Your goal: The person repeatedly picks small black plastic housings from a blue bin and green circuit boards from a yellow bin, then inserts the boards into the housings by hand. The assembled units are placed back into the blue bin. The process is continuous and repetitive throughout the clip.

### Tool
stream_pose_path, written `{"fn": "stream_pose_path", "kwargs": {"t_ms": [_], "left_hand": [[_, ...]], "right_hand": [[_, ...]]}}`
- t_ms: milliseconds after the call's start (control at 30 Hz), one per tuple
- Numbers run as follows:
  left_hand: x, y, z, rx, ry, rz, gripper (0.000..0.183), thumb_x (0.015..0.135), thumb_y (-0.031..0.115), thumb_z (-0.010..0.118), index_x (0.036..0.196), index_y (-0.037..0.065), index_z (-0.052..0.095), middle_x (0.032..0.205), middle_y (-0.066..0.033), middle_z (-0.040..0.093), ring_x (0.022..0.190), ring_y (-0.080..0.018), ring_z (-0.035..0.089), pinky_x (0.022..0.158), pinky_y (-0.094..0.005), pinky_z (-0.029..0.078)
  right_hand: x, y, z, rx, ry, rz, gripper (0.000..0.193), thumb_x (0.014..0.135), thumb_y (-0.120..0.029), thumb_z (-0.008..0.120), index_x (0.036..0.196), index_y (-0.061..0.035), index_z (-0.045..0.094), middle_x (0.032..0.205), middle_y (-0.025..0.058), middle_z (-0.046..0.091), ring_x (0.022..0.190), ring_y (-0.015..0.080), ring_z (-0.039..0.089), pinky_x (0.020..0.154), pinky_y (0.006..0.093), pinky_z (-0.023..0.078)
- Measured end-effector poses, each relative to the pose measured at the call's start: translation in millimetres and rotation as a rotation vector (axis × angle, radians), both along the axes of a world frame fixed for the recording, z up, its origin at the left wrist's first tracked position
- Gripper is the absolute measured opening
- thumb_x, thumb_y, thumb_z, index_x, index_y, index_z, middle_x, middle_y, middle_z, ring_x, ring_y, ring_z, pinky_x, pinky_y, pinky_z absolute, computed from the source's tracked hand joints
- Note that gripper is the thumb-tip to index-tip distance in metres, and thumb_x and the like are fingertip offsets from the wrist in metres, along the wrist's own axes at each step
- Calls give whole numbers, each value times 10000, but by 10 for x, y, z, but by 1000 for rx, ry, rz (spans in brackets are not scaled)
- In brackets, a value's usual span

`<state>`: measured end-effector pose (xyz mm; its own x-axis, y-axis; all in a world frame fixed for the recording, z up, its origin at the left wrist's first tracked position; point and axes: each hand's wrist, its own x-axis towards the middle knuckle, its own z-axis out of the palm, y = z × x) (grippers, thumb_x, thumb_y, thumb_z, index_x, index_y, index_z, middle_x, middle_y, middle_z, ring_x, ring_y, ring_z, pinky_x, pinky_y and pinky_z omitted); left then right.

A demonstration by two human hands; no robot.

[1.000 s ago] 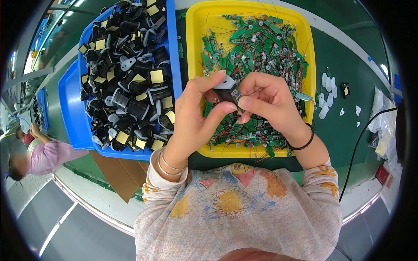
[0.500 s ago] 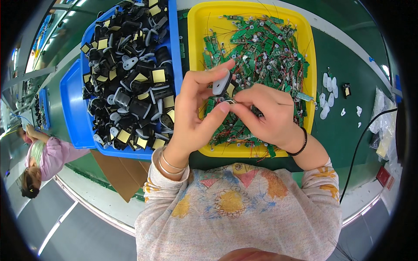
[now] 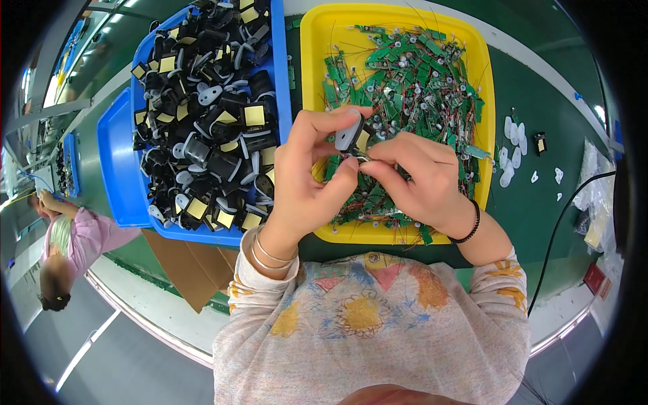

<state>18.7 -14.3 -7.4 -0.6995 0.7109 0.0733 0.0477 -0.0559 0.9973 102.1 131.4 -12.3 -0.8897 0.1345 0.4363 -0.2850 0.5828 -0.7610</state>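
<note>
Above the near part of the yellow tray (image 3: 491, 121), my left hand (image 3: 300, 185) grips a small black plastic housing with a grey end plate (image 3: 347, 135) between thumb and fingers. A pale yellow pad (image 3: 363, 140) shows on the housing's side. My right hand (image 3: 422, 179) is closed, its thumb and forefinger pinching at the lower end of the housing, beside my left thumb tip. What lies between those fingertips is small and mostly covered. Beneath both hands, the yellow tray holds a heap of green circuit boards (image 3: 432, 74) with thin wires.
On the left, a blue tray (image 3: 282, 88) is piled with similar black housings (image 3: 219, 165). White oval plates (image 3: 516, 135) and one black housing (image 3: 540, 142) lie on the green table at right, near a black cable (image 3: 550, 250) and clear plastic bags (image 3: 594, 182). A co-worker (image 3: 74, 243) sits far left.
The housing has turned slightly in my left hand, showing more of its yellow pad. My fingers stay pinched at its lower end. The trays appear shifted slightly rightward in view.
</note>
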Motion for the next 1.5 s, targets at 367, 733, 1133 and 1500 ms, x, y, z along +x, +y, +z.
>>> {"fn": "stream_pose_path", "kwargs": {"t_ms": [367,733,1133,1500], "left_hand": [[-25,-8,27,-36,77,-6,402,748,-51,522,1141,-7,450,1167,-213,523,1017,-161,546,694,-189,443],[-50,-43,0,39,-104,-36,397,751,-32,573,1136,7,483,1148,-123,533,1076,-197,524,785,-284,496],[-27,-24,13,89,-169,-13,388,748,-31,581,1124,0,489,1147,-115,525,1076,-178,512,786,-269,495],[-208,-17,-2,-333,736,214,374,695,91,702,1032,19,557,942,-85,589,905,-232,547,795,-322,443]], "right_hand": [[8,-1,-1,-422,-192,15,114,738,-48,675,773,-1,577,707,57,583,588,129,608,525,227,484],[18,6,10,-504,-231,54,115,746,-52,677,785,4,585,713,55,589,597,106,605,525,215,481],[7,15,32,-348,-179,64,117,751,-56,672,787,1,577,726,67,588,591,134,607,537,226,491],[-148,249,201,-211,-280,-31,146,726,-70,669,844,-13,606,774,55,594,683,145,589,572,258,485]]}}
